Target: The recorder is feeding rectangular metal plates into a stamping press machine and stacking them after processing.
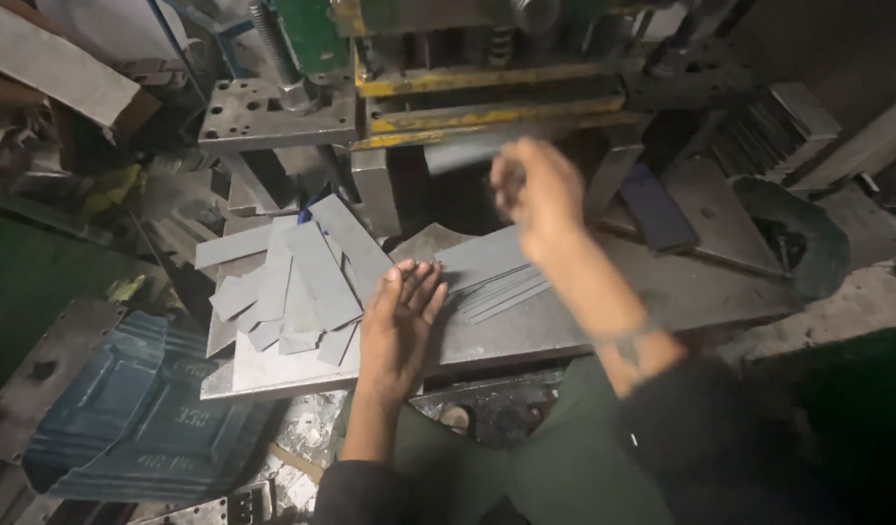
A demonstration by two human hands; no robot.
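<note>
My left hand [397,326] lies flat, fingers spread, on the steel work plate [273,369], touching the edge of a neat stack of grey metal strips [487,272]. Raised toward the press, my right hand [535,194] pinches one grey strip [467,153]; the strip is blurred and points left under the yellow-edged die of the press [487,92]. A loose pile of similar grey strips [292,282] lies to the left of my left hand.
A blue moulded plastic piece [147,408] sits low left beside the plate. Threaded rods and a grey bolted plate [273,107] stand at the back left. Dark metal plates and a round dark part [788,233] crowd the right. Shiny scrap [302,437] lies under the plate.
</note>
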